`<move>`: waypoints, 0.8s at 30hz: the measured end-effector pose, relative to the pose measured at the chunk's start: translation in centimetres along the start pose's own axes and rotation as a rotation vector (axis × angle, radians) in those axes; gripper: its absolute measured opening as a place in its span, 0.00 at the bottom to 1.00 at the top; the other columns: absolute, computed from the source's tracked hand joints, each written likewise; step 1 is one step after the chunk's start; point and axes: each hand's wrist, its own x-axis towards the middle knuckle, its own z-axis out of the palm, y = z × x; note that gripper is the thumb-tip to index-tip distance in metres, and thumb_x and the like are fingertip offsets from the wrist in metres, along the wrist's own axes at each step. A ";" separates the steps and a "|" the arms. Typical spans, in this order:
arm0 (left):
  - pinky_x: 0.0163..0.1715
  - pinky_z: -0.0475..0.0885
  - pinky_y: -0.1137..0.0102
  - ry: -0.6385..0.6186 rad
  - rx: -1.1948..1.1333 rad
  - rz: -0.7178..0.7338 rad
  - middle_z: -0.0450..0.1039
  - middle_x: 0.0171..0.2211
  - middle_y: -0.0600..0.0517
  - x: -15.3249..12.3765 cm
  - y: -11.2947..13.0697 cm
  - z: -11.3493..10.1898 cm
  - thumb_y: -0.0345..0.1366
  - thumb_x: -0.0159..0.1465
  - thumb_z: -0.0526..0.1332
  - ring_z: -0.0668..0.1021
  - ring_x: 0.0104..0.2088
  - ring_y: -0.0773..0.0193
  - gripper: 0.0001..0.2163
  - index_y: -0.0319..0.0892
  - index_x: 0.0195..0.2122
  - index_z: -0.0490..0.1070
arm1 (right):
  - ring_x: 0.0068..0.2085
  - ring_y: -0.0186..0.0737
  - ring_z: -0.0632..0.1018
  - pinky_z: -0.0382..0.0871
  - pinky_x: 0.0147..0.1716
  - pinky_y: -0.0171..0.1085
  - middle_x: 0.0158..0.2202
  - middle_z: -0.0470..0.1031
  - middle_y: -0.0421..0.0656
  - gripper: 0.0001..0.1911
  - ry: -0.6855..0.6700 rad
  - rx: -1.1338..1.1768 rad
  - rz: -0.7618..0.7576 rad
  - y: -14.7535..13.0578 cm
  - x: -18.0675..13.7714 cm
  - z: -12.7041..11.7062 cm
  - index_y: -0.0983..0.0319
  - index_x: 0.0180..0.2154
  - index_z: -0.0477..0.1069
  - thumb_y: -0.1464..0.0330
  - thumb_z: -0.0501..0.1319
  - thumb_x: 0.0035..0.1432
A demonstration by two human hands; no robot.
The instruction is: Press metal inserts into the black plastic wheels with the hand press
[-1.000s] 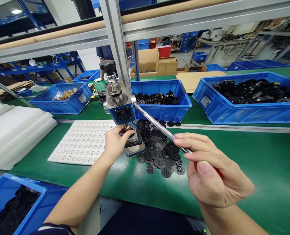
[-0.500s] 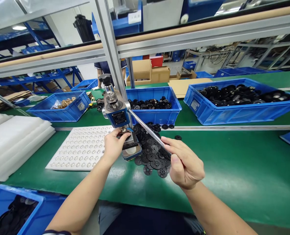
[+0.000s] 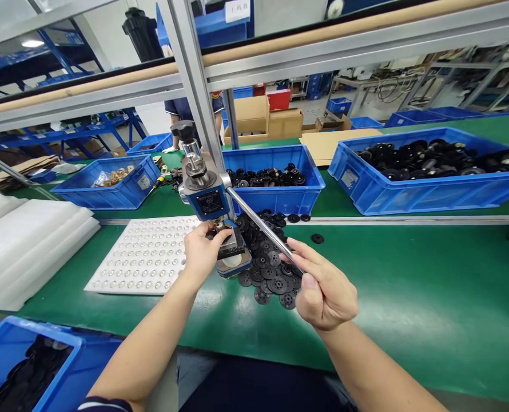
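A small blue hand press (image 3: 207, 197) stands on the green bench, with a steel lever (image 3: 258, 226) slanting down to the right. My right hand (image 3: 323, 292) is closed around the lever's lower end. My left hand (image 3: 201, 252) is pinched at the press base (image 3: 233, 260), under the ram, on a small part I cannot make out. A pile of black round discs (image 3: 271, 269) lies just right of the press. A white tray (image 3: 147, 254) with rows of small metal pieces lies to its left.
Blue bins of black parts stand behind the press (image 3: 275, 174), at the back right (image 3: 430, 163) and at the near left (image 3: 31, 366). Another blue bin (image 3: 108, 183) holds brass pieces. White foam sheets (image 3: 27, 240) are stacked at the left. A person stands beyond the bench.
My right hand has drawn the lever down and away from the camera. The left hand has stayed at the press base. The camera view has shifted slightly.
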 end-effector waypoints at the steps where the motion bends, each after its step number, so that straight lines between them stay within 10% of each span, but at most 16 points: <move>1: 0.33 0.71 0.71 -0.001 0.003 0.000 0.81 0.29 0.50 0.0 -0.1 0.0 0.40 0.53 0.69 0.78 0.30 0.62 0.09 0.40 0.30 0.78 | 0.46 0.49 0.82 0.84 0.35 0.46 0.52 0.77 0.50 0.21 0.000 -0.010 0.014 0.3 -0.6 0.2 0.64 0.50 0.75 0.74 0.53 0.58; 12: 0.37 0.71 0.68 0.015 0.087 0.019 0.82 0.32 0.50 0.4 -1.6 0.4 0.45 0.53 0.69 0.80 0.33 0.59 0.12 0.42 0.31 0.79 | 0.50 0.48 0.80 0.82 0.42 0.47 0.51 0.77 0.53 0.22 -0.069 -0.043 0.004 1.2 -1.6 0.2 0.64 0.54 0.71 0.75 0.52 0.59; 19: 0.35 0.71 0.66 0.025 0.104 -0.024 0.81 0.29 0.50 0.1 -0.3 -0.1 0.46 0.50 0.69 0.79 0.30 0.58 0.13 0.42 0.29 0.78 | 0.29 0.38 0.77 0.70 0.28 0.37 0.28 0.76 0.45 0.14 -0.507 -0.404 -0.063 -2.7 4.2 -1.8 0.70 0.49 0.71 0.76 0.53 0.64; 24: 0.35 0.70 0.67 0.012 0.108 0.010 0.82 0.32 0.50 0.3 -1.4 0.2 0.46 0.53 0.69 0.79 0.31 0.59 0.13 0.42 0.32 0.78 | 0.22 0.34 0.69 0.54 0.22 0.34 0.25 0.73 0.40 0.06 -0.873 -0.514 0.335 -3.0 5.9 -0.7 0.64 0.37 0.68 0.72 0.53 0.66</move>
